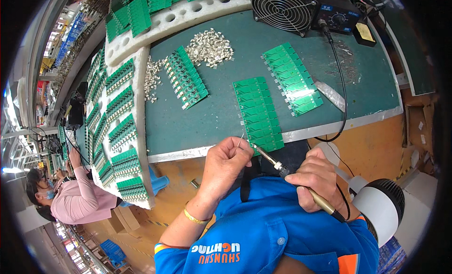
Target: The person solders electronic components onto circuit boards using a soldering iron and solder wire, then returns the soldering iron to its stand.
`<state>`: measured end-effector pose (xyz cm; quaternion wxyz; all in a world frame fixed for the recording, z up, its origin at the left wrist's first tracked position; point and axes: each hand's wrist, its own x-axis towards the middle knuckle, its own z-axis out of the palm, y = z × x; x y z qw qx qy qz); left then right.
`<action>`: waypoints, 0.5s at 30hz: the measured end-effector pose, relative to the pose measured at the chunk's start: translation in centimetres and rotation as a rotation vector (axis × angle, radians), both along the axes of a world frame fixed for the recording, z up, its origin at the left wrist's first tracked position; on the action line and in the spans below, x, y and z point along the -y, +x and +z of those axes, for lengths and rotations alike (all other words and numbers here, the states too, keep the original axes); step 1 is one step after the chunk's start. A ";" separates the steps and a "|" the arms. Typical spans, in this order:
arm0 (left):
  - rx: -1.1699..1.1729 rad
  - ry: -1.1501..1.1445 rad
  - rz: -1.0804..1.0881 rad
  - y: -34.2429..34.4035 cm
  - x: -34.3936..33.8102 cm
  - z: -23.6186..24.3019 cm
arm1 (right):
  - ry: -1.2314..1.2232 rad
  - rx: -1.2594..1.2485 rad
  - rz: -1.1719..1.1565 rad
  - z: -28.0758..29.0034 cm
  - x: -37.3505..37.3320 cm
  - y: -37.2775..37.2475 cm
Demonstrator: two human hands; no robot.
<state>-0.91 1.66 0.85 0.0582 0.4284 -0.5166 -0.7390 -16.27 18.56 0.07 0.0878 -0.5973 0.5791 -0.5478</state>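
Soldering at the near edge of the green worktop [358, 85]. Right hand [318, 179] wrapped shut around the handle of a soldering iron [301, 187], gold handle trailing back toward the wrist, cord looping away to the right. Iron's long axis running from lower right to upper left, its metal tip touching or just short of the lowest end of the nearest strip of green circuit boards [258, 114]. Left hand [226, 165] closed in a pinch on a thin solder wire [240, 141], wire standing almost upright above the fingertips and leaning toward the same spot. Both grips full, nothing slack.

Key relation: board strip lying up and slightly right of both hands, its long axis running away from the body, near end overhanging or meeting the worktop's metal edge. Wire end to the left of the iron tip, tip to the right, the two converging just beside the strip's lowest board. Left hand nearer the strip; right hand set further back, reaching by the length of the iron.

Around: a second strip of boards [293, 78] further right and up, a third with dark parts [186, 77] to the left, a heap of small metal parts [210, 47] behind it, a fan [282, 10] and a dial box [336, 12] at the far edge, a white foam rack [141, 104] loaded with boards on the left. Another person in pink [77, 198] working well apart at lower left.
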 end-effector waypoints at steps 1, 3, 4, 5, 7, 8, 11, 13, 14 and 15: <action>0.003 -0.001 -0.008 0.0 0.0 0.0 | 0.000 -0.006 -0.003 0.0 0.0 0.0; 0.007 -0.002 -0.016 0.0 0.1 0.1 | 0.003 -0.010 -0.003 0.1 0.0 0.1; 0.002 -0.004 -0.010 0.0 0.0 0.1 | 0.007 -0.014 -0.002 0.1 0.0 0.1; -0.002 -0.005 -0.003 0.0 0.0 0.1 | 0.006 -0.013 -0.001 0.1 0.1 0.0; -0.008 0.001 0.002 -0.1 -0.1 0.1 | 0.016 -0.027 0.004 0.2 0.0 0.0; -0.015 0.006 0.008 -0.1 -0.1 0.1 | 0.016 -0.026 0.003 0.2 0.0 0.0; 0.001 0.003 -0.016 -0.1 0.0 0.2 | 0.008 -0.026 -0.006 0.1 0.0 0.1; -0.007 -0.005 -0.015 0.0 0.0 0.1 | 0.012 0.003 -0.006 0.2 0.1 0.1; -0.014 -0.012 -0.016 0.0 0.0 0.0 | 0.011 0.003 -0.006 0.2 0.1 0.1; -0.014 -0.012 -0.016 0.0 0.0 0.0 | 0.005 0.017 -0.010 0.1 0.1 0.1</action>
